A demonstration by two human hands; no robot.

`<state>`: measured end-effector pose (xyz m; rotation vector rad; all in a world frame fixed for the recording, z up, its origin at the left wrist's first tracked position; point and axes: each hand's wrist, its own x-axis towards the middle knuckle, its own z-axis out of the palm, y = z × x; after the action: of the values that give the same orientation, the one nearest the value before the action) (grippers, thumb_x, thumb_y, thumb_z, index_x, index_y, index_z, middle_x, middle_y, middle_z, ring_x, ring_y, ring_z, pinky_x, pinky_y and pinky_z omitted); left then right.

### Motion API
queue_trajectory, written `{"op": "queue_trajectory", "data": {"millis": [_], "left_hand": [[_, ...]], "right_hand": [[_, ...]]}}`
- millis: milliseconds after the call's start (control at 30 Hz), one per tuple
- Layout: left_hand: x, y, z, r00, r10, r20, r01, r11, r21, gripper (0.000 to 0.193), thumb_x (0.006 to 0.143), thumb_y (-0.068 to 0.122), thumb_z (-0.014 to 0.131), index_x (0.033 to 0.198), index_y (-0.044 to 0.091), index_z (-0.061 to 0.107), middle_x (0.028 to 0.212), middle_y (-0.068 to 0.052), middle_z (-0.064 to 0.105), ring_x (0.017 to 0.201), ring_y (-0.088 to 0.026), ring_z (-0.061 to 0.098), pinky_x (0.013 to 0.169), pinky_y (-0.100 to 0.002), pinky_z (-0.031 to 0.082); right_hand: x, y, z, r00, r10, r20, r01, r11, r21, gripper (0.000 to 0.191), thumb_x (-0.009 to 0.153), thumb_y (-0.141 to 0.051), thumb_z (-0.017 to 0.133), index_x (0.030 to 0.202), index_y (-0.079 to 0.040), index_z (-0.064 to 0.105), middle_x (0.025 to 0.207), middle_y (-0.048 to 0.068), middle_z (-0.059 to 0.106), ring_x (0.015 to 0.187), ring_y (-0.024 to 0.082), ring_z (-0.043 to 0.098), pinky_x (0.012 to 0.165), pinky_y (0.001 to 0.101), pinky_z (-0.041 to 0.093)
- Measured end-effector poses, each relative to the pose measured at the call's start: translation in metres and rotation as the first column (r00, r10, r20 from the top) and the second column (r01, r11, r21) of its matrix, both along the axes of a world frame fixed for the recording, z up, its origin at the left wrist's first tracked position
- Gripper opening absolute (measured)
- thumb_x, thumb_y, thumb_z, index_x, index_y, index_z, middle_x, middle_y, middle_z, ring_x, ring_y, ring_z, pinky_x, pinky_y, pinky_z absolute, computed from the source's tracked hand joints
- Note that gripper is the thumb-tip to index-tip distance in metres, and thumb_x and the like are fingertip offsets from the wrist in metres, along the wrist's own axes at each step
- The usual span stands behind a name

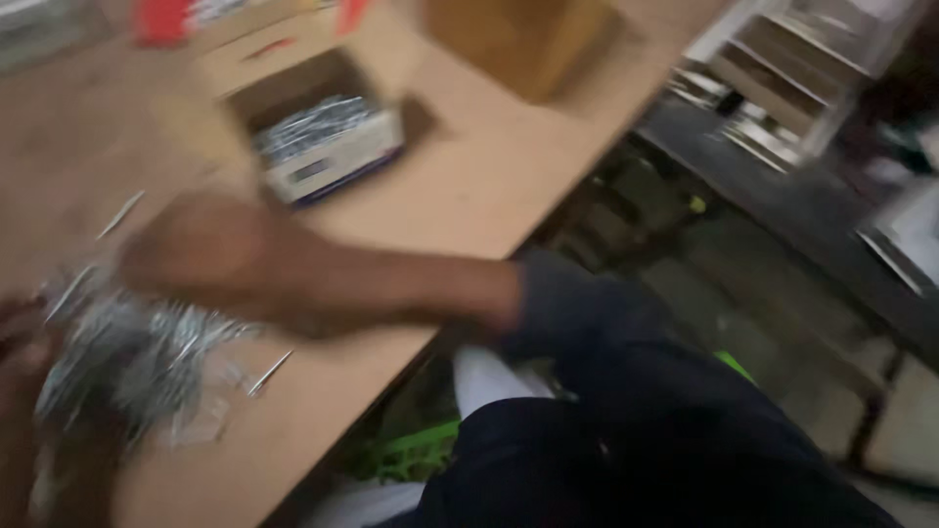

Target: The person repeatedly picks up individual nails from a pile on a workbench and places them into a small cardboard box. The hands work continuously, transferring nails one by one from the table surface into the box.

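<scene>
The view is blurred by motion. A heap of shiny metal nails [127, 362], partly in clear plastic, lies on the wooden table [469, 186] at the lower left. My right hand [196, 249] reaches in from the right in a dark sleeve and hovers just above the heap's upper edge; its fingers are too smeared to read. My left hand [20, 347] shows only at the left border, against the heap. Farther back stands an open cardboard box [323, 137] filled with more nails. Loose nails [269, 372] lie beside the heap.
A brown carton [528, 39] stands at the back of the table, a red item [161, 20] at the far left. A rack of grey trays [782, 78] is on the right. Something green [421, 450] lies below the table edge.
</scene>
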<state>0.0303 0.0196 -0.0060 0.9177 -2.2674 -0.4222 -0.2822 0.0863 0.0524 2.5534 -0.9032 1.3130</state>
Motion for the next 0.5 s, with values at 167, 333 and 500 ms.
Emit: {"op": "queue_trajectory", "data": {"millis": [167, 333, 500], "left_hand": [[-0.015, 0.016, 0.054, 0.897, 0.254, -0.362, -0.208, 0.965, 0.161, 0.014, 0.103, 0.009, 0.079, 0.115, 0.004, 0.073, 0.109, -0.010, 0.070, 0.097, -0.017, 0.068, 0.088, -0.030, 0.056], [-0.014, 0.027, 0.070, 0.944, 0.173, -0.282, -0.181, 0.983, -0.004, 0.009, 0.107, 0.008, 0.078, 0.112, 0.001, 0.077, 0.105, -0.010, 0.074, 0.089, -0.017, 0.073, 0.081, -0.028, 0.058], [-0.004, 0.016, 0.057, 0.955, 0.160, -0.251, -0.200, 0.969, -0.144, 0.012, 0.104, 0.006, 0.079, 0.114, 0.000, 0.076, 0.104, -0.013, 0.073, 0.091, -0.018, 0.072, 0.081, -0.029, 0.058]], "right_hand": [[-0.076, 0.049, 0.094, 0.991, 0.046, 0.128, -0.018, 0.978, -0.209, 0.025, 0.097, 0.006, 0.070, 0.121, 0.004, 0.063, 0.122, 0.020, 0.067, 0.117, 0.032, 0.064, 0.099, 0.0415, 0.058], [-0.108, 0.061, 0.097, 0.937, -0.348, 0.042, 0.349, 0.914, -0.207, 0.021, 0.093, 0.009, 0.075, 0.112, 0.001, 0.069, 0.114, 0.017, 0.070, 0.112, 0.033, 0.065, 0.098, 0.0441, 0.053], [-0.105, 0.062, 0.073, 0.868, -0.497, 0.022, 0.493, 0.855, -0.160, 0.026, 0.092, 0.000, 0.077, 0.117, -0.002, 0.069, 0.118, 0.019, 0.067, 0.115, 0.037, 0.060, 0.099, 0.0449, 0.049]]}}
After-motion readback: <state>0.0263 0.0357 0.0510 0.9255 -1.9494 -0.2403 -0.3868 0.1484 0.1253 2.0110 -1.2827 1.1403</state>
